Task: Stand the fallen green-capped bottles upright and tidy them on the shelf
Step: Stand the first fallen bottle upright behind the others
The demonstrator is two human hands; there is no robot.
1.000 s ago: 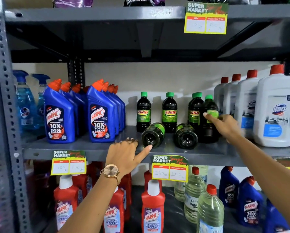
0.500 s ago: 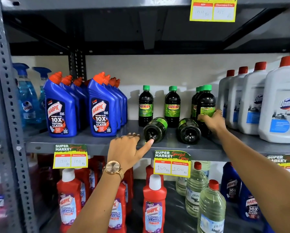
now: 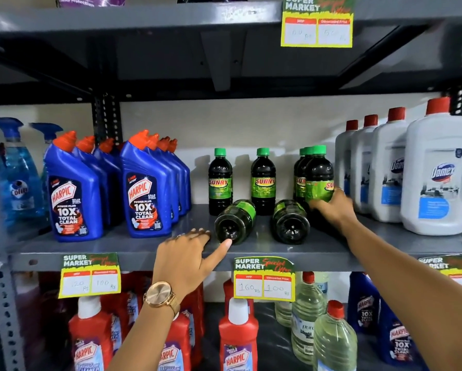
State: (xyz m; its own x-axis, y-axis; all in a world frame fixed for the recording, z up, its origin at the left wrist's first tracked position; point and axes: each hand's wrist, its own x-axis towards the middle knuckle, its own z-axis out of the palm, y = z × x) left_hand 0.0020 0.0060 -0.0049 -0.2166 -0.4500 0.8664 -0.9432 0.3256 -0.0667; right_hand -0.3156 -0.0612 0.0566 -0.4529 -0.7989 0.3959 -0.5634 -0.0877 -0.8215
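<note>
Two dark green-capped bottles lie on their sides on the grey shelf (image 3: 133,245), bases toward me: the left fallen bottle (image 3: 234,222) and the right fallen bottle (image 3: 290,222). Behind them stand upright ones (image 3: 220,182), (image 3: 263,180). At the right, my right hand (image 3: 333,207) grips the front upright bottle (image 3: 318,175) low on its label, with two more standing close behind it. My left hand (image 3: 189,259) rests at the shelf's front edge, fingers apart, thumb touching the left fallen bottle's base.
Blue Harpic bottles (image 3: 74,194) stand in rows on the left of the shelf, white Domex jugs (image 3: 438,178) on the right. Price tags (image 3: 264,279) hang on the shelf edge. Red and clear bottles fill the shelf below. Another shelf hangs overhead.
My right hand has slid from the bottle's label side down to its lower body and closed on it; that bottle now stands straighter. My left hand has barely moved.
</note>
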